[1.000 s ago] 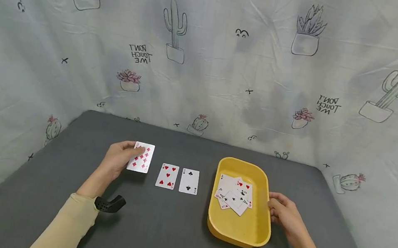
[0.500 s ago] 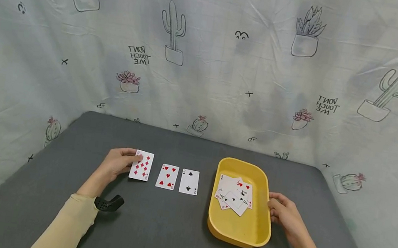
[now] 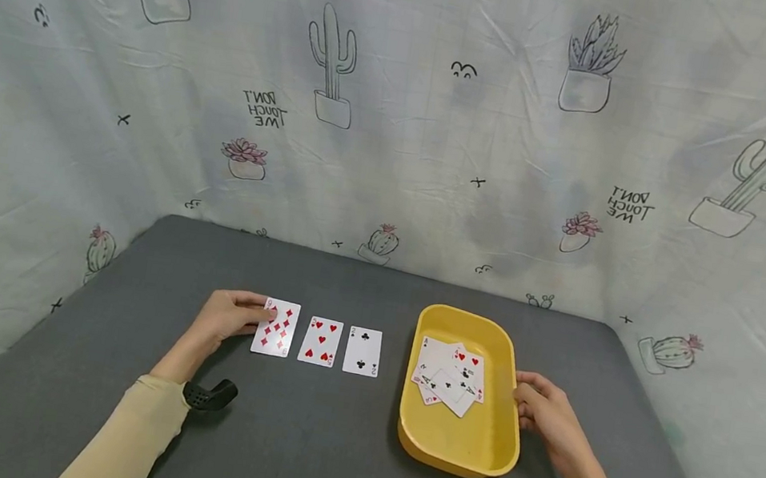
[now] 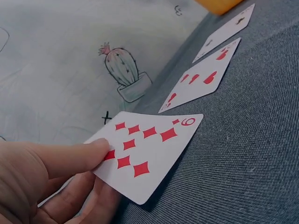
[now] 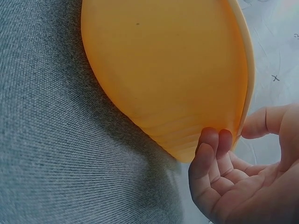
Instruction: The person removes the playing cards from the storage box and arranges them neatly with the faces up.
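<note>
My left hand (image 3: pixel 223 317) pinches a nine of diamonds (image 3: pixel 278 332) by its left side, thumb on the face and fingers beneath. In the left wrist view that nine of diamonds (image 4: pixel 149 156) tilts a little, its near edge casting a shadow on the cloth. Just right of it lie a five of hearts (image 3: pixel 321 341) and a two of clubs (image 3: pixel 363 351), face up in a row. My right hand (image 3: pixel 545 410) holds the right side of a yellow tray (image 3: pixel 457 451). In the right wrist view its thumb meets the rim and its curled fingertips touch the outer wall.
Several overlapping playing cards (image 3: pixel 452 391) lie face up inside the tray, an ace of clubs on top. Grey cloth (image 3: pixel 297 446) covers the table. A pale curtain with cactus prints (image 3: pixel 400 112) hangs behind its back edge and at the sides.
The nine of diamonds has come down and slightly right in my left hand, lining up beside the five of hearts. My right hand and the tray have stayed in place.
</note>
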{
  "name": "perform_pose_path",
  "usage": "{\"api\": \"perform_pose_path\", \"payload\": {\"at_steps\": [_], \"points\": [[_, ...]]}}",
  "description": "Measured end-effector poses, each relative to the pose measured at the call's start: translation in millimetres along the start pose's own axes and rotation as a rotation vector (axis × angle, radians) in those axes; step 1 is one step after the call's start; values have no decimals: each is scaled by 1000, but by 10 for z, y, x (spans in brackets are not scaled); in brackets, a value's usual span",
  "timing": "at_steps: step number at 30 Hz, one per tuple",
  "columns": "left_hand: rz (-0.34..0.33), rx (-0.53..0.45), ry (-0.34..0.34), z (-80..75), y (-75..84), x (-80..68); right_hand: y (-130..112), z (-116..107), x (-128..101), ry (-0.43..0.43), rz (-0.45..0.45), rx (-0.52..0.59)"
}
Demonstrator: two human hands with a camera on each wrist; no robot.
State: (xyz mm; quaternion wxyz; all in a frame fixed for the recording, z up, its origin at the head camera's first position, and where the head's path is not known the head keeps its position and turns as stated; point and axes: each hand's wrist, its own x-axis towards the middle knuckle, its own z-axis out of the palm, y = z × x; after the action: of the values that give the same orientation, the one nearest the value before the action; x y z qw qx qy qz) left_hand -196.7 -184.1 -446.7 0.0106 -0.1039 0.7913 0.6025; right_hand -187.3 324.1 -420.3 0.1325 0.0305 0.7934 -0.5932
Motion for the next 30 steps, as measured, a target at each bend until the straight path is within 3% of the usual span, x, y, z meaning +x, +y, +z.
{"api": "perform_pose_path", "payload": {"at_steps": [11,18,23,30], "points": [[7,73,4,15,18,-11,18,0,-25,4,-4,-8],[85,124,31,59,48,-37,26,8,-29,7,-9,-9],[86,134,49,66,49,-31,21,16,-26,6,-15,-17],[135,344,118,117,39,-21,-12,15,-28,18,-14,-22]]}}
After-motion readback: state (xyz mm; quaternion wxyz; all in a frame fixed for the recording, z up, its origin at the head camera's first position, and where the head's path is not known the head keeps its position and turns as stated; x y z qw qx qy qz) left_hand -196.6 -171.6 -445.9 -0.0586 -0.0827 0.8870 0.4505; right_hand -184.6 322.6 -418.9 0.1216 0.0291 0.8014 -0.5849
